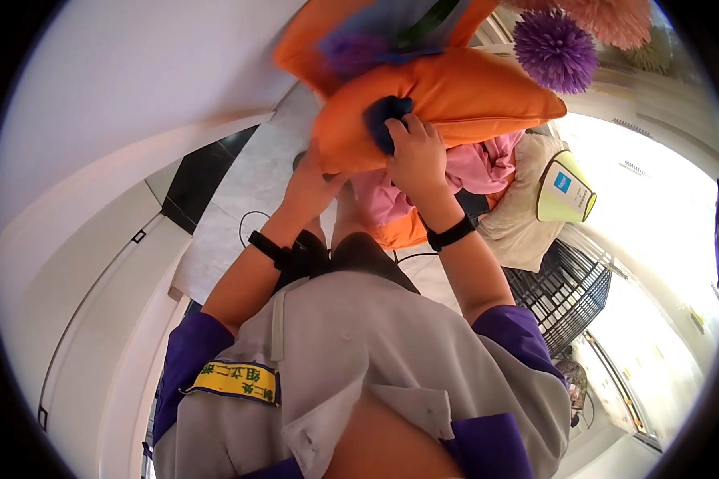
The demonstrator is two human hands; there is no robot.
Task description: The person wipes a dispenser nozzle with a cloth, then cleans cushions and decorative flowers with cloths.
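Observation:
An orange cushion (471, 92) is in front of me, a seam running along its side. My right hand (418, 156) presses a dark navy cloth (382, 128) against the cushion's face, its fingers bent over the cloth. At the cushion's lower left corner, my left hand (313, 182) grips the edge, with some of its fingers hidden. Behind it is a second orange item (299, 52) with a blurred blue and purple pattern. Below the cushion lies a bunched pink cloth (383, 195).
A purple pompom flower (555, 49) hangs at the upper right beside pink ones. To the right are a beige cushion (519, 231), a yellow-green tub (563, 191) with a blue label, and a black wire basket (567, 291). A white wall (136, 88) stands at left; a cable (244, 227) crosses the floor.

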